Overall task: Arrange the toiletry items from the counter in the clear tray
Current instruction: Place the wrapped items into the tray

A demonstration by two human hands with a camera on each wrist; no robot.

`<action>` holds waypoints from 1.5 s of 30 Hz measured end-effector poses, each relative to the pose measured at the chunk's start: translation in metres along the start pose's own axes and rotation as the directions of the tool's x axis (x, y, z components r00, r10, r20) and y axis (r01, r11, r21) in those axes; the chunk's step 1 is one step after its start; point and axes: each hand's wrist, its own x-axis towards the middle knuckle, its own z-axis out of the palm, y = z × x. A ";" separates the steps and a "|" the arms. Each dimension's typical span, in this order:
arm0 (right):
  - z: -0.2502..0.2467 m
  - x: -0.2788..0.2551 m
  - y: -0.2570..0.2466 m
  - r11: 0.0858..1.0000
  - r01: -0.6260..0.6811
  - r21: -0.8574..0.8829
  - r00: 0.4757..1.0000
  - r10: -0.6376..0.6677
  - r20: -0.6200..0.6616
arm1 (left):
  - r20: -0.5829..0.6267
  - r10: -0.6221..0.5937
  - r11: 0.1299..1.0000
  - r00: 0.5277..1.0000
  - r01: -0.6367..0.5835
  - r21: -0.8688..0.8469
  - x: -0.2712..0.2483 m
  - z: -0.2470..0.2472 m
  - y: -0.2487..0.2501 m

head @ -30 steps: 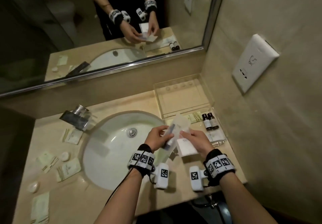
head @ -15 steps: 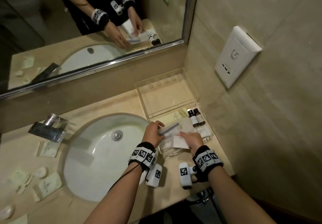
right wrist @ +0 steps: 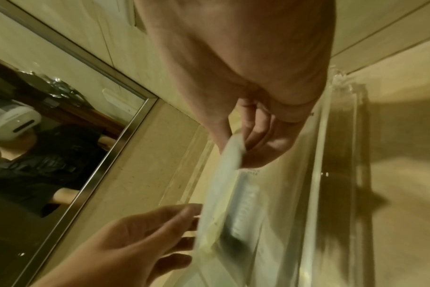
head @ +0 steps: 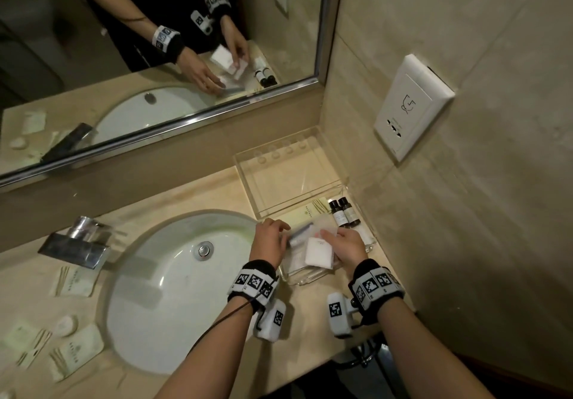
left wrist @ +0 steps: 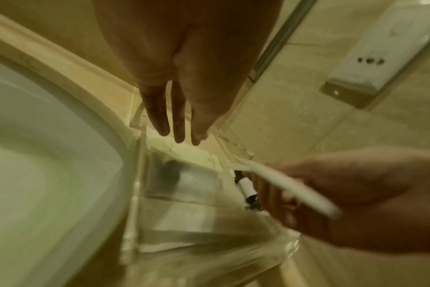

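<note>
Right hand (head: 348, 245): pinches a white packet (head: 318, 252), tilted over the tray's near end.
Left hand (head: 270, 240): fingers straight, holding nothing, just left of the razor pouch (head: 300, 233).
Pouch axis: lower left to upper right.
Clear tray (head: 248, 178): pouch, sachet, two dark bottles (head: 344, 212) inside.
Left of frame: sachets (head: 76, 356) remain.

Left hand (left wrist: 184, 81) hangs straight-fingered over the clear tray (left wrist: 135, 194); right hand (left wrist: 356, 203) pinches a white packet (left wrist: 282, 186).

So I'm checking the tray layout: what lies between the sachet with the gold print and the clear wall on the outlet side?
Two small dark bottles with pale labels, lying side by side inside the tray. The head view shows it.
</note>
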 end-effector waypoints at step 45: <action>-0.006 0.000 -0.003 0.681 0.476 -0.556 0.840 -0.539 0.060 | 0.077 -0.304 0.883 0.949 0.312 -0.351 0.007 0.014 0.011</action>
